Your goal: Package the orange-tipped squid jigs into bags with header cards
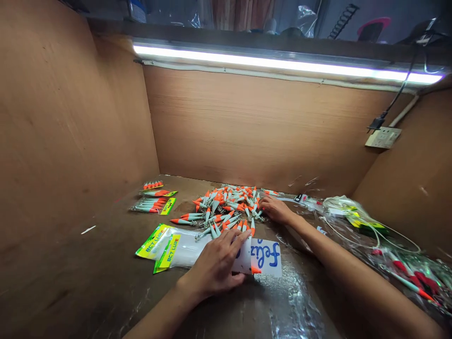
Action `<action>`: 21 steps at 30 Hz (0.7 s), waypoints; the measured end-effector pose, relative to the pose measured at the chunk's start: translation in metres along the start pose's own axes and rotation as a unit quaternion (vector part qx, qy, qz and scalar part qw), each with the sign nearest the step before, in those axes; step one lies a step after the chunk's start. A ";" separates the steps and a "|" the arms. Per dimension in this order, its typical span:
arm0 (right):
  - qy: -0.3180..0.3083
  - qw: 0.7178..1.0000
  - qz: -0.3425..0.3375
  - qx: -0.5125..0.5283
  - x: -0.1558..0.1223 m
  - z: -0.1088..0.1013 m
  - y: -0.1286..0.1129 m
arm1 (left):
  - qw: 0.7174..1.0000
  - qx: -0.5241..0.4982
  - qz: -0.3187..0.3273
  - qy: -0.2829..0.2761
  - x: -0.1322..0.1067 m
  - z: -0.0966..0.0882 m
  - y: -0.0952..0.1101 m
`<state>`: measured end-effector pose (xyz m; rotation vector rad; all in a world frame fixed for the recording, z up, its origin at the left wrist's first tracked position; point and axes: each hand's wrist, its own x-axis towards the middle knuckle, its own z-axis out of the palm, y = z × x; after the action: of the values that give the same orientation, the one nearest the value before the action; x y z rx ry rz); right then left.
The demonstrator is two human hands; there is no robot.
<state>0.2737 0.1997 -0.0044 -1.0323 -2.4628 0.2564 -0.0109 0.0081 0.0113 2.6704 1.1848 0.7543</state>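
Observation:
My left hand (218, 262) lies flat, fingers stretched, on clear plastic bags with yellow-green header cards (165, 248) and the edge of a white card with blue writing (267, 255). One orange-tipped lure (254, 270) lies beside its fingers. My right hand (276, 208) reaches into the right edge of a pile of orange-and-pale fishing lures with hooks (226, 208); its fingers curl among the lures, and whether they grip one is hidden.
Filled lure packs (153, 204) lie at the far left of the brown tabletop. Loose plastic bags, white cord and more lures (409, 275) crowd the right side. Wooden walls enclose three sides; a light strip (282, 63) and wall socket (383, 137) sit above.

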 end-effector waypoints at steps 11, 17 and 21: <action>0.026 0.974 0.077 0.209 -0.065 -0.037 -0.033 | 1.000 -0.029 0.007 0.006 -0.003 0.009 -0.006; 0.039 0.923 0.142 0.355 -0.101 -0.052 -0.080 | 1.000 -0.020 0.007 0.009 -0.001 0.011 -0.009; 0.045 0.975 0.110 0.189 -0.120 -0.055 -0.108 | 1.000 -0.021 0.006 0.016 -0.001 0.014 -0.009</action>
<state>0.3062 0.0380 0.0402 -1.1160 -2.1058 0.7033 -0.0109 0.0149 -0.0045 2.6436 1.1491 0.8163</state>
